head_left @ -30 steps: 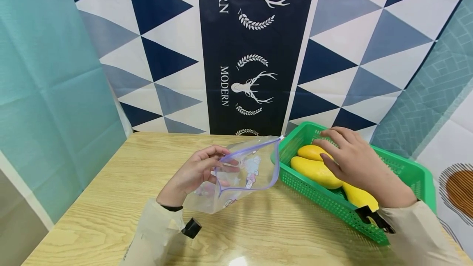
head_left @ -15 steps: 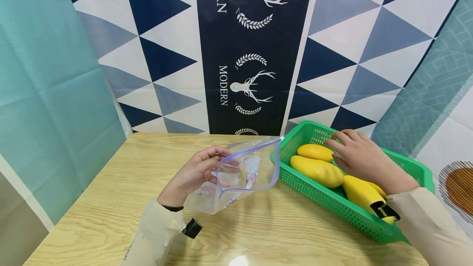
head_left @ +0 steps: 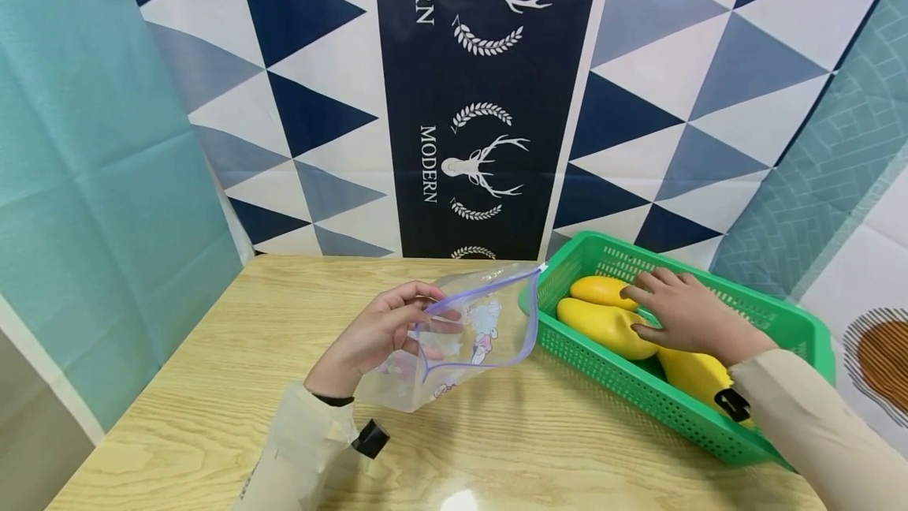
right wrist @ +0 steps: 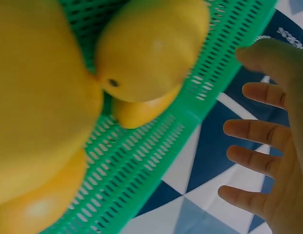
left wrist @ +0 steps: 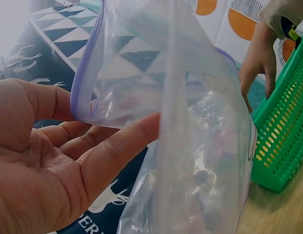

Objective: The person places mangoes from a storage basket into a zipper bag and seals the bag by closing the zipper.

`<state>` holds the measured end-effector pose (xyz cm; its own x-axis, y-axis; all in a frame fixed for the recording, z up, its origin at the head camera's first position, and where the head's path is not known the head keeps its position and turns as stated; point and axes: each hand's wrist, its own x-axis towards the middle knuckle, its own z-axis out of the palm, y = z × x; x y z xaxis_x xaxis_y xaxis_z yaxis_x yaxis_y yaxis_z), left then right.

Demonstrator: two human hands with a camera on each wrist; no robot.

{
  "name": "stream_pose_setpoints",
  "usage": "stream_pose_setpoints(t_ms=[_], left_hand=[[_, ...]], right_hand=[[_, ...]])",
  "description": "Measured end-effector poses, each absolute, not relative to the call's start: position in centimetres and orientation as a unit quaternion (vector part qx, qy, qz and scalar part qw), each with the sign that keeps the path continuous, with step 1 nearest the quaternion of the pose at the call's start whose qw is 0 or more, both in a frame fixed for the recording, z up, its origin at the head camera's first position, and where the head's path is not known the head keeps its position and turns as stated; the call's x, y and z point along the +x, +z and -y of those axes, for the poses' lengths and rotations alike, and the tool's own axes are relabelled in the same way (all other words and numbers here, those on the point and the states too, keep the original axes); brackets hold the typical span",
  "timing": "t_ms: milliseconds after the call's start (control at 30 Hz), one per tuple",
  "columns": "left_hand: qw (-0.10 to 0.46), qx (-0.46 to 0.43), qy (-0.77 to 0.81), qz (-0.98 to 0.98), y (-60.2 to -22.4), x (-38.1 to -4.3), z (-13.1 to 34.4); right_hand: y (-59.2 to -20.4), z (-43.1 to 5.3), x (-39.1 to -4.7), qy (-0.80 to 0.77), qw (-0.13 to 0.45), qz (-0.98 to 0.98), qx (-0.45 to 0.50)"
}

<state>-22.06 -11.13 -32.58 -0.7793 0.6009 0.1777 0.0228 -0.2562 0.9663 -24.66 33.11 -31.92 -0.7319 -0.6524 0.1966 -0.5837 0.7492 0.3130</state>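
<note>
Some mangoes (head_left: 603, 328) lie part-hidden behind the spread right hand (head_left: 691, 318); the left hand (head_left: 379, 331) grips a bag (head_left: 485, 330).

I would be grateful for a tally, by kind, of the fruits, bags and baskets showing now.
Yellow fruits: 4 visible in the right wrist view; more may be hidden
Clear zip bag: 1
Green basket: 1
Total: 6 visible

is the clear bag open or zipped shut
Open. In the head view, the purple zip edges of the clear bag stand apart, leaving a wide mouth, while the left hand holds one side.
</note>
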Motion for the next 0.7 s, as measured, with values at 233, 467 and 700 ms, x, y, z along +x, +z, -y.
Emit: stream_pose_setpoints(t_ms=[233, 467, 700], left_hand=[[0.196, 0.273, 0.744, -0.578, -32.7, -22.1, 11.1], [0.196, 0.274, 0.743, -0.578, -32.6, -22.1, 11.0], [0.2, 0.274, 0.739, -0.582, -32.6, -22.0, 10.9]], right_hand=[[-33.1, -33.6, -25.3, -0.128, 0.085, 0.944, 0.292], [-33.5, -33.5, -25.7, -0.12, 0.056, 0.951, 0.28], [-33.8, -33.4, -26.0, -0.107, 0.01, 0.959, 0.263]])
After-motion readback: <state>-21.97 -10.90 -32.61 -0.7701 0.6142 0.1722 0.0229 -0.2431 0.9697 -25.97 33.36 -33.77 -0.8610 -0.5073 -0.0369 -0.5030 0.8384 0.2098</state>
